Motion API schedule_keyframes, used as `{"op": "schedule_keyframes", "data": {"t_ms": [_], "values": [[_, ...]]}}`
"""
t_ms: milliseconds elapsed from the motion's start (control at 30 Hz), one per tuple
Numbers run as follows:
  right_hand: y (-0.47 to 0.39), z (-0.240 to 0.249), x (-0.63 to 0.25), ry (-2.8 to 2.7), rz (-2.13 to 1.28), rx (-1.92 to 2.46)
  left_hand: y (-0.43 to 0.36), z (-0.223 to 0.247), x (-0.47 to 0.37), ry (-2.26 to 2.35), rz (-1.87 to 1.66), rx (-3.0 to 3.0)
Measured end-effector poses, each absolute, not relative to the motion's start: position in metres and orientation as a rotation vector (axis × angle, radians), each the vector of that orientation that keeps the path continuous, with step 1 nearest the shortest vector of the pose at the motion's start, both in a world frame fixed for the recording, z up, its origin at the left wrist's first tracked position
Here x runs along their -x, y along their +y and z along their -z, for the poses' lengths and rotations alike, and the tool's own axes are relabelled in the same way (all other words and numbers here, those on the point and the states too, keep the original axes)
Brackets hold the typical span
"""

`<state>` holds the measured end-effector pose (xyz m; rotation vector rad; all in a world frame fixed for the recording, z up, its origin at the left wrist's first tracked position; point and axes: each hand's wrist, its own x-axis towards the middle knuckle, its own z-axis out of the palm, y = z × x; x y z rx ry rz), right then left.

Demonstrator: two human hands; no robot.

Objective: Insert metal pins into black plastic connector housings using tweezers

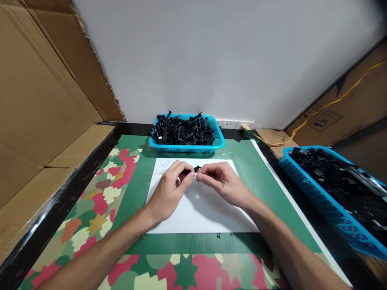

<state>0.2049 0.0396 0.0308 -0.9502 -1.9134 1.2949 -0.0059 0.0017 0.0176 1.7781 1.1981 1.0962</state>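
Over a white sheet of paper (193, 217), my left hand (172, 187) and my right hand (222, 181) meet almost fingertip to fingertip. A small black part (196, 168) shows between them, pinched in my left hand's thumb and fingers. My right hand's thumb and forefinger are pressed together at the part's near end. A thin, light-tipped piece (224, 183) sticks out under my right hand's curled fingers; the rest of it is hidden.
A blue basket (187, 149) heaped with black parts stands behind the paper, against the wall. Another blue basket (326, 205) of black pieces is at the right. Cardboard (45, 80) rises at the left; a yellow-red cable (326, 105) runs at the right.
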Motion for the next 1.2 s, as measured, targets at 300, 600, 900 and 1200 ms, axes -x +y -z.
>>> {"op": "schedule_keyframes", "data": {"t_ms": [300,600,900,1200], "values": [[0.033,-0.030,-0.194,-1.812,-1.227,0.937,0.000,-0.016,0.002,1.197,-1.151,-1.678],[0.046,-0.029,-0.209,-1.845,-1.034,1.086,0.005,-0.007,0.005,1.243,-1.023,-1.599],[0.056,-0.019,-0.226,-2.100,-0.982,1.245,0.002,-0.005,0.005,1.465,-0.874,-1.799],[0.055,-0.013,-0.221,-2.182,-0.806,1.263,-0.003,-0.003,0.004,1.370,-0.813,-1.946]]}}
